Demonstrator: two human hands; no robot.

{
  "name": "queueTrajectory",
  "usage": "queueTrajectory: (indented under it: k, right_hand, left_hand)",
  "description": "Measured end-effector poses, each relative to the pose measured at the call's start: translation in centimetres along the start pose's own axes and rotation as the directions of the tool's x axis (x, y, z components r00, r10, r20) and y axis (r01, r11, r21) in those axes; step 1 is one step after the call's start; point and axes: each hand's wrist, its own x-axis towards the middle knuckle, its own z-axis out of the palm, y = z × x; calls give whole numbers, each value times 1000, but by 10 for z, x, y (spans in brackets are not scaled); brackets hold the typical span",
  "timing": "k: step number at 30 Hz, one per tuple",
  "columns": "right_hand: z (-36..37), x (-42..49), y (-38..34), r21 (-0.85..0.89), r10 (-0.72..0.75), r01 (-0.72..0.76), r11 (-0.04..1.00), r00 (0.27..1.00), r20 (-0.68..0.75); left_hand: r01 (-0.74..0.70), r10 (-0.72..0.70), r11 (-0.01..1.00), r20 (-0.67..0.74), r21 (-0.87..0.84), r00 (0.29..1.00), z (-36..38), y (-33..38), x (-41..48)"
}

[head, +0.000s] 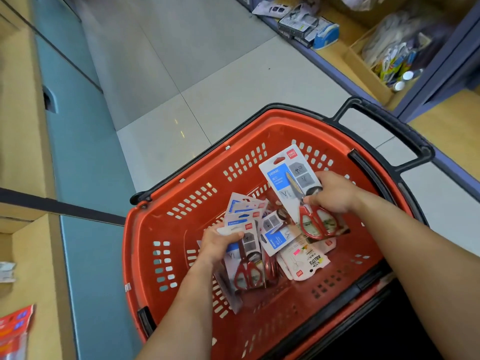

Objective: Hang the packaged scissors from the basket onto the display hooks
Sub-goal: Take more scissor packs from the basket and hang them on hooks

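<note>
I'm holding one scissors pack (283, 175) by its handle end in my right hand (335, 193) above the red basket (155, 224), while my left hand (220, 241) is gripping a stack of packs (248, 258) inside it, probably gathering several for hanging.

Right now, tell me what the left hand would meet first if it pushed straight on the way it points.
Likely the fanned scissor packs just beyond the left hand, before the basket's far wall; depth is unclear.
</note>
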Motion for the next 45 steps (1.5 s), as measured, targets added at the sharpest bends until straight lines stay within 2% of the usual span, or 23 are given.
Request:
queueTrajectory:
  k: [3, 6, 9, 12, 14, 16, 20, 26, 29, 31, 33, 38, 40, 45]
  right_hand:
    - [-9, -14, -11, 43, -61, 61, 997, 998, 11]
    - [-18, -30, -22, 156, -167, 161, 975, 986, 25]
    - [-20, -41, -28, 308, -254, 234, 922, 967, 25]
    - [-13, -48, -27, 353, -273, 241, 904, 961, 42]
    - [-7, -53, -27, 370, -258, 221, 902, 965, 52]
    - [-5, -56, -28, 408, -243, 222, 885, 970, 1]
    - [-8, -62, -34, 445, -213, 268, 855, 962, -170]
    - [-5, -69, -42, 558, -198, 228, 798, 973, -115]
    - [-2, -68, -43, 595, -185, 240, 767, 971, -153]
    - [0, -67, -44, 638, -149, 234, 734, 972, -184]
    - [0, -64, -43, 665, -110, 232, 710, 969, -221]
    - [-2, -65, -48, 687, -63, 279, 671, 944, -323]
    - [-1, -63, -47, 699, -43, 294, 652, 935, -352]
    - [4, -64, -50, 733, -32, 321, 599, 925, -380]
  left_hand:
    - [-150, 147, 988, 59, 48, 987, 5, 36, -20]
    - [-259, 256, 965, 52, 52, 965, 6, 72, -42]
    - [-369, 369, 929, -5, -38, 929, 4, 98, -62]
    - [-448, 437, 871, -101, -203, 894, 7, 116, -76]
    - [-448, 435, 827, -118, -340, 893, 13, 128, -85]
    - [-431, 431, 800, -101, -417, 897, 20, 139, -91]
    - [-410, 432, 810, -46, -419, 901, 36, 151, -95]
    - [-377, 403, 837, -20, -397, 915, 60, 169, -100]
    - [-329, 328, 864, -70, -381, 942, 71, 180, -102]
    - [-294, 302, 864, -47, -410, 952, 73, 185, -101]
    - [-301, 336, 863, 16, -406, 942, 72, 184, -100]
    - [-367, 451, 870, 231, -330, 862, 64, 159, -97]
    - [-395, 481, 853, 216, -341, 850, 67, 149, -98]
    - [-519, 572, 779, 60, -351, 818, 80, 131, -104]
